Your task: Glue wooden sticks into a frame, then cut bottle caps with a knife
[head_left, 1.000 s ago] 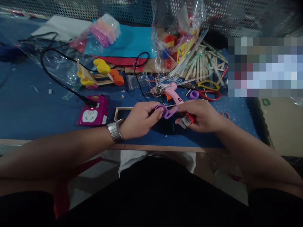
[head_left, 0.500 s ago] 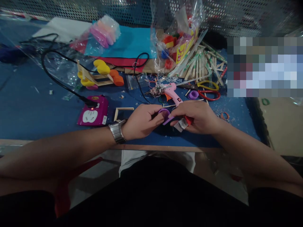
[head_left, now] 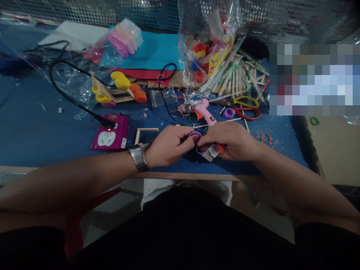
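Near the table's front edge, my left hand (head_left: pixel 168 145) is closed on a small purple ring-shaped piece (head_left: pixel 195 133), pinching it between thumb and fingers. Close against it, my right hand (head_left: pixel 232 140) grips a small red item with a flat silver end (head_left: pixel 210 152), whose exact kind I cannot make out. The right fingertips also meet the purple piece, and part of it is hidden behind them. Just beyond the hands lies a pink glue gun (head_left: pixel 206 112). Another purple ring-shaped piece (head_left: pixel 229 112) rests beside scissors with yellow and red handles (head_left: pixel 247 108).
A magenta power socket box (head_left: pixel 110 132) with a black cable stands left, near a small wooden stick frame (head_left: pixel 146 130). Behind it sits a stick model with yellow and orange round pieces (head_left: pixel 120 88). Bundled wooden sticks (head_left: pixel 236 77) and a plastic bag (head_left: pixel 209 48) lie at the back.
My right hand has shifted slightly left, closer to my left hand. The silver end has moved left and now overlaps the lower part of the purple piece.
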Demonstrator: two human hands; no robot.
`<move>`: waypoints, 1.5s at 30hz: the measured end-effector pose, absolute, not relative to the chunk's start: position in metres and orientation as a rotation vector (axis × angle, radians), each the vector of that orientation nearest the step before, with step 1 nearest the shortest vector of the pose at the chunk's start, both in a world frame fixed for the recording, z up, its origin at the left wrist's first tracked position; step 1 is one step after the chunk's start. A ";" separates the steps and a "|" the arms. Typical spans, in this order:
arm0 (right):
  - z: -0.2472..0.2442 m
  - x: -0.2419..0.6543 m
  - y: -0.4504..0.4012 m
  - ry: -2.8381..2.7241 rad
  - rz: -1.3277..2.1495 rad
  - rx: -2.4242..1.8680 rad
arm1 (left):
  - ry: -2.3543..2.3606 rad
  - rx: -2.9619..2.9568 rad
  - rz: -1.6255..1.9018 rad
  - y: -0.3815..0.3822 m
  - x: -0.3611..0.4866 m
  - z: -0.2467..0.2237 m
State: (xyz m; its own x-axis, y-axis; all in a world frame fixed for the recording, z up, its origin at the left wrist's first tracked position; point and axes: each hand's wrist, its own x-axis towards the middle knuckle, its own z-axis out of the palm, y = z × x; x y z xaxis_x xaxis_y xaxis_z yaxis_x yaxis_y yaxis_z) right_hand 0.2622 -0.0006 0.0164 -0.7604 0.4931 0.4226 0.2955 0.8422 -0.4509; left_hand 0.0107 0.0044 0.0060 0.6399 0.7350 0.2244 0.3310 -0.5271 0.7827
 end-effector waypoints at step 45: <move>0.029 0.264 -0.004 -2.576 0.719 -0.467 | 0.924 1.917 0.863 0.009 0.004 0.009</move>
State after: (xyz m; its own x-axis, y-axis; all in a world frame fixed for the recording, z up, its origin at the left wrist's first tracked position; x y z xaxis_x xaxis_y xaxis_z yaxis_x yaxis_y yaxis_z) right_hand 0.2640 -0.0041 0.0292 -0.8536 0.4218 0.3057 0.2023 0.8092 -0.5515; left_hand 0.0040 0.0090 0.0091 0.4954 0.8400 0.2211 0.2780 -0.3945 0.8759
